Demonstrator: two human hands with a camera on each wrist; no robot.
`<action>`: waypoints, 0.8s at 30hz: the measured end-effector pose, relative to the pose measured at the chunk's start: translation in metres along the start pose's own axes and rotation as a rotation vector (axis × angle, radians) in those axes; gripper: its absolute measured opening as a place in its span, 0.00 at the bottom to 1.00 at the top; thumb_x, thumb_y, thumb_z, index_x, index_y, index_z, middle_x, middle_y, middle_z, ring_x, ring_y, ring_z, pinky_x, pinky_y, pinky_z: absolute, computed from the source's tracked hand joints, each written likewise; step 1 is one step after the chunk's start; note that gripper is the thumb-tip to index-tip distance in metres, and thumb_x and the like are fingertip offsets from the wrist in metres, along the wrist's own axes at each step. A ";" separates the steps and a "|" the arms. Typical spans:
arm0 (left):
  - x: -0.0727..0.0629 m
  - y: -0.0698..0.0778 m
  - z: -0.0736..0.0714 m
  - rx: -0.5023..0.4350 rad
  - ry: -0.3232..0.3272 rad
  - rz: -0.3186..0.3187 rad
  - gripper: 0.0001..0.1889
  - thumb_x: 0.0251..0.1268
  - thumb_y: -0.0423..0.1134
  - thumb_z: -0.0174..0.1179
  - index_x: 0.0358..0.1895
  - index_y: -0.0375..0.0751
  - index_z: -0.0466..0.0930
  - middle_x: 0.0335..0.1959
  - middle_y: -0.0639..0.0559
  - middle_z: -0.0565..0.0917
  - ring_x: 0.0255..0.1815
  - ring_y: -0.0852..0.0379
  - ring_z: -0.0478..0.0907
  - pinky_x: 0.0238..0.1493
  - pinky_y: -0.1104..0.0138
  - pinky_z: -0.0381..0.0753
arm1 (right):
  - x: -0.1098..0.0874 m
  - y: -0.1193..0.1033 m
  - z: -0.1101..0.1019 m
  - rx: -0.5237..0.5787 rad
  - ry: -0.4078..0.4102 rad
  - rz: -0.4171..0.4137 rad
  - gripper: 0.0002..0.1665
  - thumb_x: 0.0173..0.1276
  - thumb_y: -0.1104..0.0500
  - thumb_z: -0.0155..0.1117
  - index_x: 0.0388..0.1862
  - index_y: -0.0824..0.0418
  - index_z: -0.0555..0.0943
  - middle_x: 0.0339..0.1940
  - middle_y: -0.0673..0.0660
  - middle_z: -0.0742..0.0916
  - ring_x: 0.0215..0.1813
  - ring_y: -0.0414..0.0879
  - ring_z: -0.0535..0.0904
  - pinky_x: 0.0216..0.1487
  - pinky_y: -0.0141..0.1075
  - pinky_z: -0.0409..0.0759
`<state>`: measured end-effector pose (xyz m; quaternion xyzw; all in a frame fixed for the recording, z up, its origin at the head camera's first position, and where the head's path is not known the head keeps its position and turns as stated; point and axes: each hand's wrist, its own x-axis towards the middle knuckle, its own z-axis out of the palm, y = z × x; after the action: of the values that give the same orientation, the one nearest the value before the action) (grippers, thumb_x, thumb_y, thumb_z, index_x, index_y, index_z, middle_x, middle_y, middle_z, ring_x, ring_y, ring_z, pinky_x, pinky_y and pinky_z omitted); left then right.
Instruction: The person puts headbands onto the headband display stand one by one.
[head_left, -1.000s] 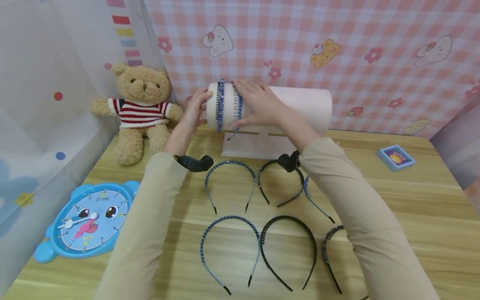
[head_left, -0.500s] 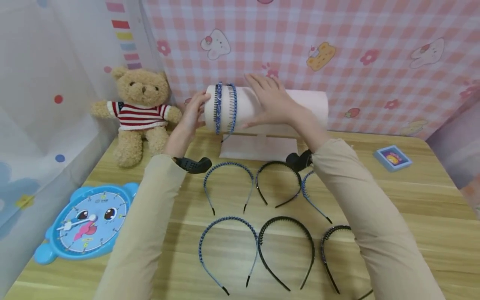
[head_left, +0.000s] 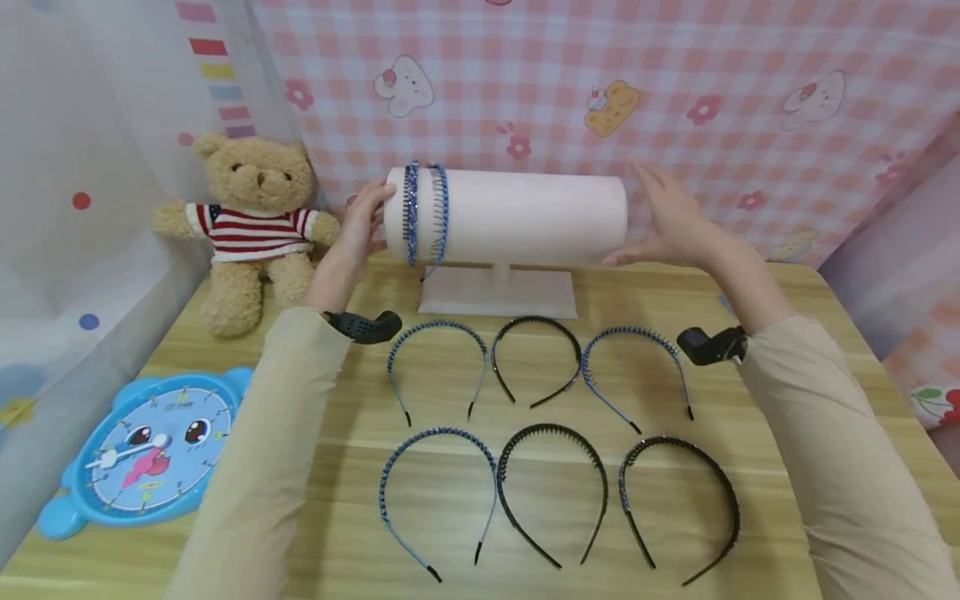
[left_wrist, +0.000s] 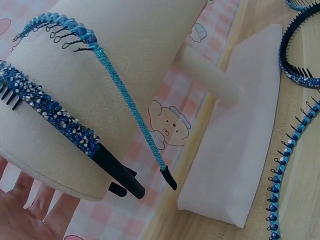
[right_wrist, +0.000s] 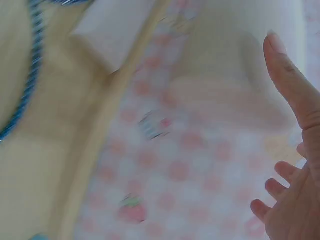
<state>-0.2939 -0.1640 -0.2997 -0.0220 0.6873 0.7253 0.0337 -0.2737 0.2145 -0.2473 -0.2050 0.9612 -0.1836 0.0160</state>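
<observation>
A pale padded roll point(head_left: 525, 218) on a T-shaped stand carries two headbands near its left end. The outer headband point(head_left: 411, 212) is covered in dark blue glitter; the inner one point(head_left: 441, 208) is wrapped in lighter blue with wire teeth. My left hand point(head_left: 357, 225) rests against the roll's left end. In the left wrist view, extended fingers point(left_wrist: 47, 210) lie against that end, their tips hidden. My right hand point(head_left: 671, 218) is at the roll's right end, thumb and fingers spread, holding nothing. In the right wrist view its thumb point(right_wrist: 287, 75) overlaps the blurred roll.
Several blue and black headbands lie in two rows on the wooden table, among them a black one point(head_left: 555, 429) in front. A teddy bear point(head_left: 258, 225) sits at the left, behind a blue toy clock point(head_left: 153, 450). A pink checked cloth point(head_left: 510, 92) hangs behind.
My right hand has left the light blue headband and moved right along the roll to its far end. That headband sits closer to the glittery one. My left hand stays at the left end.
</observation>
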 end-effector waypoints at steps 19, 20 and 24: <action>-0.002 0.003 -0.002 0.001 0.003 -0.001 0.29 0.63 0.52 0.45 0.68 0.55 0.56 0.67 0.52 0.61 0.68 0.56 0.57 0.66 0.55 0.58 | -0.040 0.096 0.084 0.207 -0.429 0.147 0.18 0.56 0.69 0.59 0.45 0.75 0.70 0.39 0.75 0.81 0.33 0.49 0.79 0.29 0.37 0.77; -0.001 0.003 -0.001 0.000 0.001 0.000 0.29 0.63 0.52 0.44 0.68 0.55 0.56 0.68 0.52 0.61 0.68 0.56 0.57 0.66 0.55 0.57 | -0.041 0.098 0.082 0.211 -0.440 0.157 0.18 0.56 0.70 0.57 0.46 0.76 0.70 0.39 0.75 0.81 0.31 0.46 0.78 0.28 0.36 0.77; 0.001 0.002 -0.001 -0.007 -0.005 0.000 0.30 0.62 0.53 0.44 0.69 0.54 0.54 0.69 0.52 0.60 0.69 0.55 0.56 0.67 0.55 0.57 | -0.046 0.102 0.066 0.198 -0.518 0.234 0.23 0.56 0.70 0.52 0.51 0.80 0.66 0.34 0.70 0.79 0.27 0.42 0.74 0.29 0.35 0.78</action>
<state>-0.2953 -0.1651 -0.2976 -0.0204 0.6847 0.7276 0.0354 -0.2644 0.2969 -0.3475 -0.1302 0.9197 -0.2149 0.3016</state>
